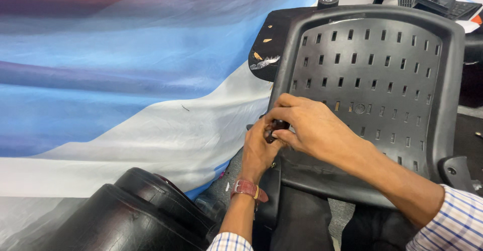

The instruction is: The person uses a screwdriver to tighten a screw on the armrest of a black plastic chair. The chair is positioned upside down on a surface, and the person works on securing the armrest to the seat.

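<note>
knob: small black knob (276,127) at seat shell's (375,75) left edge, between your hands
right hand (312,128): pinching knob from above, nearer
left hand (259,150): cupped beneath, touching

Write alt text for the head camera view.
Two bare hands, left hand and right hand, pinch a small dark knob at the edge of a black perforated plastic chair shell. A blue-and-white fabric sheet lies to the left.

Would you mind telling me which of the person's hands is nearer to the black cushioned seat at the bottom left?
Left. The left hand, with the watch strap, is above and to the right of the black cushioned seat; the right hand lies farther right, over the perforated black plastic chair shell.
</note>
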